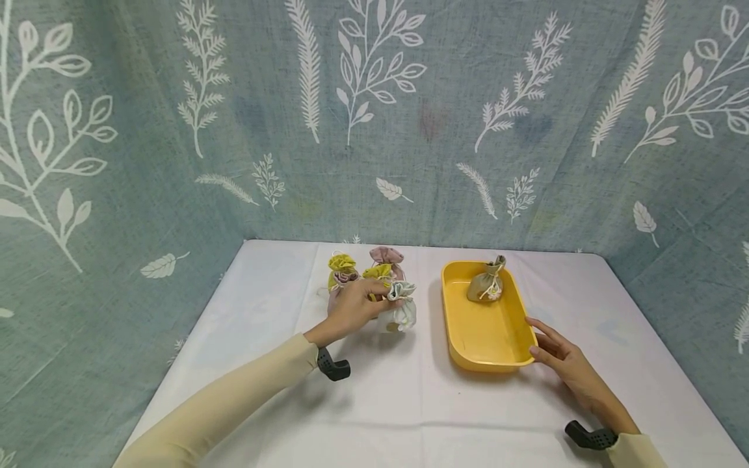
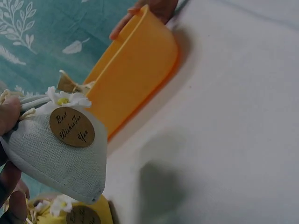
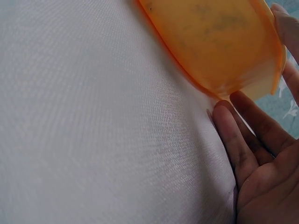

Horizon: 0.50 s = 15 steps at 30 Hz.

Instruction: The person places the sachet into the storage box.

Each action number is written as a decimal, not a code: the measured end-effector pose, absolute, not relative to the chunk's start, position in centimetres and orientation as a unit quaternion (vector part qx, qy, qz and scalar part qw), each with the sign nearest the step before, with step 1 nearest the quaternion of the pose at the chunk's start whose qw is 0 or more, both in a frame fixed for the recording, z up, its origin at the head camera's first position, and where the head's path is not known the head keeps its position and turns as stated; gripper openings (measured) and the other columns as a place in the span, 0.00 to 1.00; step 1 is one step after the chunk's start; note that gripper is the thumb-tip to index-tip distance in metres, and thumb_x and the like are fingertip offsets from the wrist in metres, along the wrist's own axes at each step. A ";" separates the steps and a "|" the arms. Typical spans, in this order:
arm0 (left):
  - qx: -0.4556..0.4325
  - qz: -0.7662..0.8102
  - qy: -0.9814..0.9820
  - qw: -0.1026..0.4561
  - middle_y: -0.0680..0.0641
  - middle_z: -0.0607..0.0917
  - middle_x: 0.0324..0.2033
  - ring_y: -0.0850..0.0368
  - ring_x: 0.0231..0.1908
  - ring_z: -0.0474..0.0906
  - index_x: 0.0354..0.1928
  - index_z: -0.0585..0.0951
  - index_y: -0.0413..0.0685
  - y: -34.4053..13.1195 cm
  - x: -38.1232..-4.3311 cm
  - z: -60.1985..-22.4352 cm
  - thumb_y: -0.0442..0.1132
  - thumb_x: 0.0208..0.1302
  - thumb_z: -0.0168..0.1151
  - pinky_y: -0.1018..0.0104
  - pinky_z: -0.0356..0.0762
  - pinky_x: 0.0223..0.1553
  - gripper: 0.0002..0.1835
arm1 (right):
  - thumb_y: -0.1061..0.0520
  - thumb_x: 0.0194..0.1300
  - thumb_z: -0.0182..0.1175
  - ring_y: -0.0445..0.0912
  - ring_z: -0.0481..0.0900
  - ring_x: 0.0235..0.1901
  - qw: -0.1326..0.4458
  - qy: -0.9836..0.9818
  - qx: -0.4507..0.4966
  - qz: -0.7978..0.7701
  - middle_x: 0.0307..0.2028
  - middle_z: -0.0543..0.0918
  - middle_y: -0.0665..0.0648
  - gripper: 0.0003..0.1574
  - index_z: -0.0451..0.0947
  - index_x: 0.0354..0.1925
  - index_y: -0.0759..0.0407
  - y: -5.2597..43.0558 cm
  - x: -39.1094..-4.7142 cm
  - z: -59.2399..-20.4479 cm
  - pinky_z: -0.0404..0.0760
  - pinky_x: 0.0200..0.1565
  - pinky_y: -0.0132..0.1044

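Note:
My left hand point(image 1: 355, 303) pinches a pale grey-blue drawstring pouch point(image 1: 404, 311) by its gathered neck. In the left wrist view this pouch point(image 2: 60, 149) hangs above the table, showing a white flower and a round brown label with writing. Just behind the hand stand several other pouches, among them a yellow one point(image 1: 342, 262) and a dusty pink one point(image 1: 387, 255); the hand partly hides them. My right hand point(image 1: 564, 364) holds the rim of a yellow plastic tray point(image 1: 486, 368) at its near right corner. An olive-brown pouch point(image 1: 484, 286) sits inside, toward the tray's far end.
A white cloth covers the table point(image 1: 374, 422). Green-blue fabric point(image 1: 409, 156) with white leaf prints hangs behind and at both sides. Black bands with devices are on both wrists, the left device point(image 1: 333, 365) and the right device point(image 1: 590, 435).

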<state>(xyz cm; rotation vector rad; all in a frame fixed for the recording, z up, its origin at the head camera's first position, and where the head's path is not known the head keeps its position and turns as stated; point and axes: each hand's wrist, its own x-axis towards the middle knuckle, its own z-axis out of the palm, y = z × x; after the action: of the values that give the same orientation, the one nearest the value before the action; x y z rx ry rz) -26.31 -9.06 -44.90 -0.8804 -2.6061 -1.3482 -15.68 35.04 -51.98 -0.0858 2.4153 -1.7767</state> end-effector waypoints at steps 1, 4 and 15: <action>-0.289 -0.448 -0.845 0.036 0.58 0.78 0.25 0.61 0.28 0.74 0.19 0.77 0.57 -8.8 -26.4 -44.8 0.52 0.65 0.73 0.65 0.73 0.31 0.20 | 0.52 0.78 0.59 0.34 0.79 0.53 0.071 0.803 -0.029 -0.591 0.72 0.64 0.75 0.42 0.54 0.81 0.50 35.1 -15.7 -52.0 0.80 0.51 0.32; -0.304 -0.463 -0.831 0.049 0.55 0.73 0.23 0.61 0.28 0.70 0.18 0.71 0.55 -8.0 -26.7 -44.5 0.50 0.65 0.74 0.65 0.70 0.33 0.24 | 0.52 0.78 0.59 0.35 0.79 0.53 0.069 0.804 -0.030 -0.589 0.72 0.64 0.75 0.41 0.54 0.81 0.50 35.1 -15.7 -52.0 0.80 0.51 0.31; -0.317 -0.451 -0.831 0.074 0.61 0.78 0.23 0.63 0.26 0.72 0.25 0.85 0.58 -5.1 -27.6 -43.6 0.50 0.64 0.74 0.68 0.70 0.29 0.12 | 0.53 0.78 0.60 0.37 0.79 0.53 0.061 0.806 -0.034 -0.588 0.71 0.65 0.76 0.41 0.55 0.81 0.50 35.0 -15.7 -52.1 0.79 0.51 0.31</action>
<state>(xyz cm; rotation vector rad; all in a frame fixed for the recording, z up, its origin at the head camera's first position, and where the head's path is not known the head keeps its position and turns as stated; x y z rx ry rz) -27.64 -5.12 -43.58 -0.9526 -2.4947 -1.3534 -15.66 34.97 -52.06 -0.1028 2.4366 -1.7798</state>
